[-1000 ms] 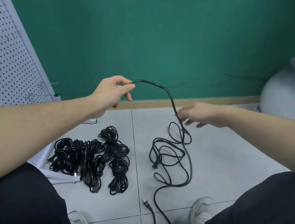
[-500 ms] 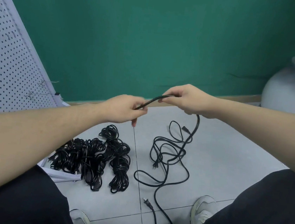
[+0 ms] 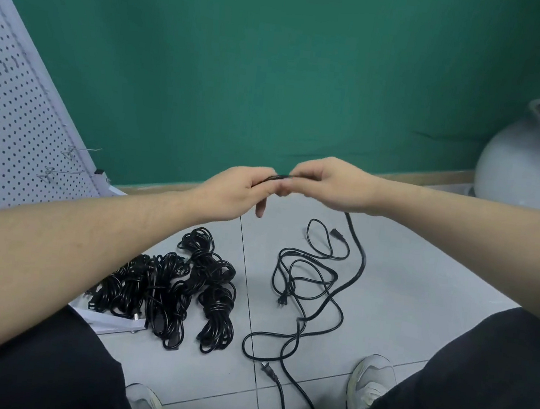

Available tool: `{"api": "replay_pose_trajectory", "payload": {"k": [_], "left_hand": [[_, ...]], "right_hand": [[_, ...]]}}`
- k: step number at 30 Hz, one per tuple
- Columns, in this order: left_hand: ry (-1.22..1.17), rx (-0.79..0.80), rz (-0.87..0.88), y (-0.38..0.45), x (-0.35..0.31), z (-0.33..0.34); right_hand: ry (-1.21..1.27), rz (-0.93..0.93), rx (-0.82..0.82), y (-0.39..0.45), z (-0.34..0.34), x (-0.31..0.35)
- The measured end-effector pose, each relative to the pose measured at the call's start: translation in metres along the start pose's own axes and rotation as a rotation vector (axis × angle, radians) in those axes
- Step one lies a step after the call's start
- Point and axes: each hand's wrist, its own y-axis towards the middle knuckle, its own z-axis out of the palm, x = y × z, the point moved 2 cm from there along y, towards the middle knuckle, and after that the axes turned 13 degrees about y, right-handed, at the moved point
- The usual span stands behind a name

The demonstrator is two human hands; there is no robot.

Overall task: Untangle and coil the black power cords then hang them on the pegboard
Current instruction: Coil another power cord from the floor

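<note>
Left hand and right hand met fingertip to fingertip above tiled floor, both pinched closed on short stretch of loose black cord. Rest of cord dropped from under right hand and sprawled in open loops on floor between person's knees, plug lying near right shoe. Coiled cords sat heaped beside foot of white pegboard, left of loose cord. Grey ceramic pot stood at far right.
</note>
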Motion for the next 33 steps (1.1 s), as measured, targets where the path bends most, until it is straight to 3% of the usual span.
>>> {"api": "replay_pose_trajectory", "payload": {"k": [3, 10, 15, 19, 22, 33], "left_hand": [[-0.273, 0.028, -0.098, -0.002, -0.003, -0.003], [-0.351, 0.065, -0.197, -0.007, -0.007, 0.004], [-0.382, 0.116, -0.224, -0.009, -0.004, 0.003], [-0.372, 0.131, -0.215, -0.012, -0.007, 0.005], [-0.43, 0.137, -0.21, -0.012, -0.009, 0.009], [-0.365, 0.119, -0.139, -0.005, -0.035, 0.012]], "right_hand": [[0.118, -0.003, -0.086, -0.001, -0.007, 0.0], [0.094, 0.17, -0.224, 0.0, -0.016, -0.003], [0.443, 0.151, -0.05, -0.003, -0.023, -0.001], [0.268, 0.078, -0.154, -0.007, -0.022, 0.001], [0.27, 0.058, -0.263, -0.002, -0.013, 0.005], [1.066, 0.085, -0.294, 0.012, 0.018, 0.037]]}}
